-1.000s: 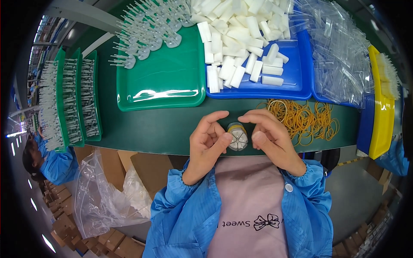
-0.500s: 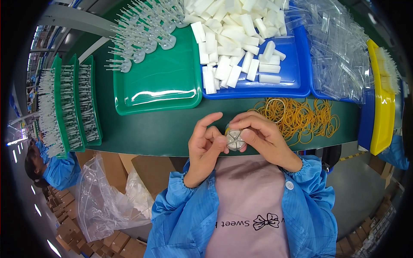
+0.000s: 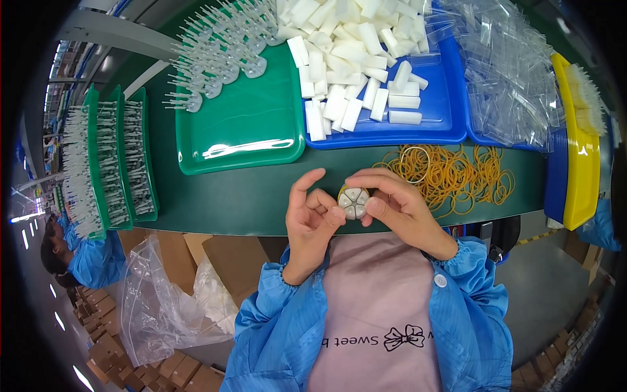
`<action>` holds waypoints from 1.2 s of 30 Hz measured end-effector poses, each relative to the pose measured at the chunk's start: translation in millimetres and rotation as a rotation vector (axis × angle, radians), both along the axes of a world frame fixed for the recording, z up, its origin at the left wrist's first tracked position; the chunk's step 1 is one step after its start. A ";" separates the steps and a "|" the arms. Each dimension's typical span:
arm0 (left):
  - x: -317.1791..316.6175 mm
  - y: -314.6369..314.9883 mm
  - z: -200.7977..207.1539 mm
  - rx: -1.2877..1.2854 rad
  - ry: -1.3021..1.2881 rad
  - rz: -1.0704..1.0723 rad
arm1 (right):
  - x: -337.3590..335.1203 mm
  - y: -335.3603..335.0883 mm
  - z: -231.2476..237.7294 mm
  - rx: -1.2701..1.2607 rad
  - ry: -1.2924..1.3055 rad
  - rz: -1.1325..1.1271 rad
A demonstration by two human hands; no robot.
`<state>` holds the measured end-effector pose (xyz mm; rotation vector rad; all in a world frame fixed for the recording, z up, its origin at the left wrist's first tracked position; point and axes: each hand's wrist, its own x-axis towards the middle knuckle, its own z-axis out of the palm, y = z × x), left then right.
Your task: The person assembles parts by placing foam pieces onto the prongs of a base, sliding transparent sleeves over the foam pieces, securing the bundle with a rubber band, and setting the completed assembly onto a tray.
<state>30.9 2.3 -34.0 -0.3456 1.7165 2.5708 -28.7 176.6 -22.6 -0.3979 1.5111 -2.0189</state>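
Item: one round bundle (image 3: 353,204), in the work area near the table's front edge, between the two hands and apart from the table (image 3: 222,199) as far as could be judged.

Progress: the wedges already sat together as one piece, and a yellow strip, probably a rubber band, showed at the upper left edge. By judgement, the grouping was largely done; final adjustment and setting down were left. Many white blocks (image 3: 356,52) lay unused in the blue tray (image 3: 439,98), and plenty of loose rubber bands (image 3: 450,179) lay beyond the right hand.

Appearance: roundish face, pale grey to white, slightly glossy, split by dark lines into several wedges meeting at the middle; face turned up toward the viewer. Sides mostly hidden by fingers.

Right hand (image 3: 397,204): thumb and forefinger closed around the bundle, thumb at its right edge, forefinger arched over the far side.

Left hand (image 3: 313,214): forefinger raised and well apart from the thumb, other fingers curled; thumb tip at the bundle's left edge. Whether it gripped could not be told.
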 end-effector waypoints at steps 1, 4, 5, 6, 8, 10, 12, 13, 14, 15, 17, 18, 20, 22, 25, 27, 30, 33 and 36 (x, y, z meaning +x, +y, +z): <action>-0.3 0.1 -0.4 -0.009 0.003 0.020 | -0.4 3.0 2.1 0.066 0.009 0.010; 3.9 1.1 -0.7 0.006 0.087 0.052 | -7.7 8.2 25.3 0.257 0.198 0.021; 3.2 1.3 0.8 0.007 0.091 0.050 | -7.3 10.2 32.6 0.386 0.369 -0.001; 0.3 0.6 3.0 0.087 0.089 0.079 | -6.2 6.4 34.1 0.387 0.373 -0.003; -2.4 -1.1 6.3 0.167 0.094 0.102 | -7.2 -5.8 36.4 0.564 0.761 -0.065; -4.9 -2.6 9.8 0.057 0.089 0.110 | -8.3 -3.8 29.8 0.648 0.882 -0.007; -5.7 -3.7 12.4 0.025 0.116 0.131 | -9.7 -3.0 33.4 0.536 0.791 -0.038; -5.1 -4.0 13.7 -0.005 0.133 0.148 | -8.0 2.1 44.3 0.440 0.577 -0.029; -4.4 -3.9 14.8 -0.033 0.150 0.165 | -7.2 6.6 44.4 0.442 0.587 -0.030; -1.2 -8.8 11.7 -0.011 0.170 0.081 | -7.0 11.9 43.1 0.282 0.468 -0.073; -2.1 -4.6 18.8 -0.023 0.178 0.005 | -4.3 19.0 48.1 0.134 0.349 -0.116; -2.8 -2.1 23.9 -0.038 0.176 -0.071 | -3.4 21.3 50.4 0.137 0.354 -0.115; -6.7 4.8 34.2 0.092 0.185 -0.112 | -2.9 25.3 52.9 0.113 0.374 -0.060; -8.2 12.4 39.6 0.070 0.229 -0.143 | -1.9 27.2 51.0 0.050 0.313 -0.084; -10.2 6.1 34.4 0.088 0.272 -0.130 | -0.7 25.9 48.7 -0.011 0.235 -0.114; -11.5 5.2 33.9 0.058 0.313 -0.124 | -0.8 25.3 47.1 -0.011 0.211 -0.122; -11.7 4.6 34.0 -0.005 0.331 -0.098 | -1.7 24.9 44.0 -0.003 0.212 -0.142; -11.5 4.2 33.2 -0.076 0.329 -0.090 | -3.9 27.0 40.7 0.004 0.234 -0.108; -11.6 2.0 32.6 -0.112 0.326 -0.090 | -3.4 26.3 40.7 -0.014 0.203 -0.120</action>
